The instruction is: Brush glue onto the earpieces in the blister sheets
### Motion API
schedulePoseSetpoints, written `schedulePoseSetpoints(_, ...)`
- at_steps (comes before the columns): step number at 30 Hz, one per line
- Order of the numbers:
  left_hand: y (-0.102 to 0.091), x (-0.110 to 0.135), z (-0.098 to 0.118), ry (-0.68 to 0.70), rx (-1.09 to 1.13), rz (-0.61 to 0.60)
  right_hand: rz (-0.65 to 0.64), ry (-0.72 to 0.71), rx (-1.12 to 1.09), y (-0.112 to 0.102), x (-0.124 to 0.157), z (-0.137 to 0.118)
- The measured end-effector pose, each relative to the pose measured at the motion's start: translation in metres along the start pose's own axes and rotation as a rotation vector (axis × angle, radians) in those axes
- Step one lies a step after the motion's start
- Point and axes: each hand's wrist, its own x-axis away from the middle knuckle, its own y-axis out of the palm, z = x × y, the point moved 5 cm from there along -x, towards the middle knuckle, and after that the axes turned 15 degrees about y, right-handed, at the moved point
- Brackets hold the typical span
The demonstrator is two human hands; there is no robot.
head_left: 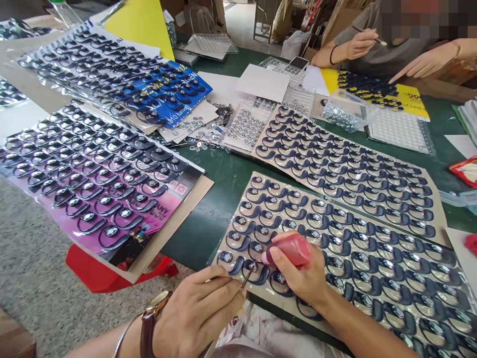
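My left hand (201, 308), with a watch on the wrist, is closed on a thin pointed stick (249, 276); its tip is at the silver centre of a dark curled piece (263, 273). In my right hand (311, 278) is a red squeeze bottle (294, 248), its nozzle pointing left, just above the neighbouring pieces. Rows of these dark curled pieces with shiny round centres lie on a brown, film-covered sheet (242, 253) under both hands. Whether the nozzle touches a piece I cannot tell.
Beyond lies a second brown sheet (434, 209) of pieces. Purple (160, 219) and blue (190, 107) sheets of pieces lie left. A clear box (345, 112) holds small silver parts. Across the green table (208, 199), a co-worker's hand (363, 44) holds a thin tool.
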Motion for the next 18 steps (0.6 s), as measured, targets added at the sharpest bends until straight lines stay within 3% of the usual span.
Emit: schedulePoseSetpoints(18,0.0018,0.0063,-0.0017,-0.008,0.037,-0.015,-0.042,0.026,-0.050,-0.0009,0.0007,0.0033)
